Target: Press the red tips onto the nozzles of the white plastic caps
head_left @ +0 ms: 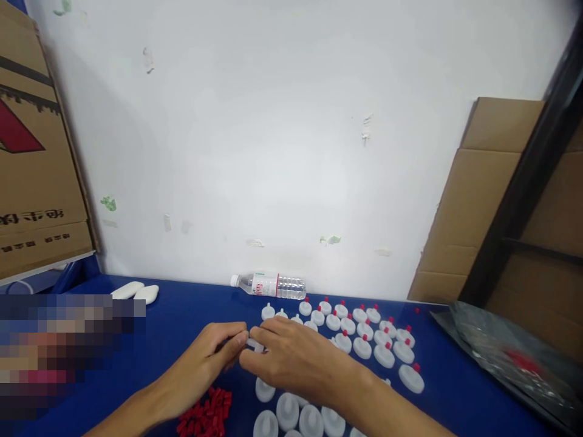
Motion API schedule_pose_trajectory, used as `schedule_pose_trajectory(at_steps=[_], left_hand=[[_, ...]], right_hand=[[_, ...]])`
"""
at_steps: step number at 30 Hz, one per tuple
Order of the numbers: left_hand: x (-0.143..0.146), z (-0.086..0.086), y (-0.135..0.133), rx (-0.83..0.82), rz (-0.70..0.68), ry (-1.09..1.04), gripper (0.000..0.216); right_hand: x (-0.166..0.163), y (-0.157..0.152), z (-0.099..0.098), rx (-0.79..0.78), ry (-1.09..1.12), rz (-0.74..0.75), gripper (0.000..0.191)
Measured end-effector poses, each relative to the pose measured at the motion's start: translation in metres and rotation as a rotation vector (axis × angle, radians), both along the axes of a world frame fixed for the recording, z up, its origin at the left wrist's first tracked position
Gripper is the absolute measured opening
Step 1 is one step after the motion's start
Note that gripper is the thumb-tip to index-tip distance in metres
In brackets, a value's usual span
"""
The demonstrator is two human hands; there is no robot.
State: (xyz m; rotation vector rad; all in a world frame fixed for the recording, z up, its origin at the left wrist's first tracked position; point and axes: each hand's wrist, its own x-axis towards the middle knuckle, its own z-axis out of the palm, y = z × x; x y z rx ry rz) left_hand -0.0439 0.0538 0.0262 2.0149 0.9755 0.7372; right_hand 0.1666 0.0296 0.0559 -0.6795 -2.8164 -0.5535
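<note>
My left hand (214,352) is closed in a pinch, its fingertips meeting those of my right hand; whatever it pinches is hidden. My right hand (291,355) has its fingers curled round a translucent white nozzle cap (255,345), of which only a part shows between the hands. Below my left hand lies a pile of small red tips (207,414). White nozzle caps without tips (288,411) stand under my right forearm, and a few more stand behind my right hand. Beyond it, to the right, are several rows of white caps with red tips (362,346).
A clear plastic bottle (277,286) lies along the wall on the blue table (182,309). Two white oval objects (146,295) rest at the left. Cardboard boxes (40,152) flank the left side, folded cardboard (473,200) the right. A dark plastic bag (505,358) lies at the right edge.
</note>
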Motion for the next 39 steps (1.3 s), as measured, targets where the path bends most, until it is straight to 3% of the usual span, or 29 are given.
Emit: schedule_pose_trajectory(at_steps=[5,10,13,17,27,39], left_hand=[[-0.005,0.015,-0.003,0.163,0.01,0.242,0.043],[-0.009,0.022,-0.008,0.145,-0.097,0.356,0.013],[-0.013,0.024,-0.007,0.074,-0.159,0.409,0.007],[-0.019,0.025,-0.001,0.039,-0.167,0.444,0.011],[-0.022,0.027,0.003,-0.026,-0.212,0.413,0.007],[-0.02,0.025,0.002,-0.024,-0.201,0.433,0.004]], right_hand=[[0.025,0.008,0.024,-0.237,0.125,-0.151,0.025],[0.098,0.042,0.047,-0.322,0.315,-0.43,0.012],[0.141,0.064,0.046,-0.38,0.346,-0.558,0.019],[0.176,0.08,0.029,-0.46,0.341,-0.691,0.029],[0.188,0.09,0.004,-0.671,0.288,-0.887,0.032],[0.186,0.084,0.011,-0.764,0.2,-0.862,0.03]])
